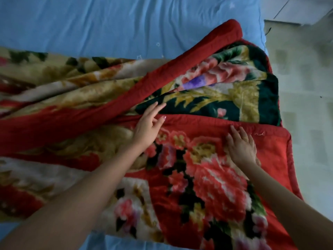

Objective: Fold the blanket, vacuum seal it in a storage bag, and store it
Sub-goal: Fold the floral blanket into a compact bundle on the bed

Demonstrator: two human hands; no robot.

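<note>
Head view: both hands lay on the blanket (198, 168), arms reaching in from the 6 to 7 o'clock and 5 o'clock edges of the frame. The left hand (146, 126) sat near centre, fingers straight and spread, fingertips pointing toward 1 o'clock and resting across the red bound edge where the near fold met the dark green patterned layer; nothing was pinched. The right hand (241, 147) lay at about 3 o'clock from the left, palm down, fingers straight and slightly fanned toward 11 o'clock, pressed flat on the red floral surface just short of the same bound edge. It held nothing.

The blanket was a thick plush one, red with pink flowers, gold leaves and cream areas. It was partly folded: the near layer lay flat under both hands, its corner at 3 o'clock; a second layer with green ground showed beyond it toward 1 o'clock; a long red-bordered fold ran diagonally from 9 o'clock up to 1 o'clock. The remainder lay rumpled toward 9 to 10 o'clock.

The blanket rested on a bed with a light blue sheet (117, 24), visible at 12 o'clock and again at 6 o'clock. A pale tiled floor (306, 87) occupied the 3 o'clock side.
</note>
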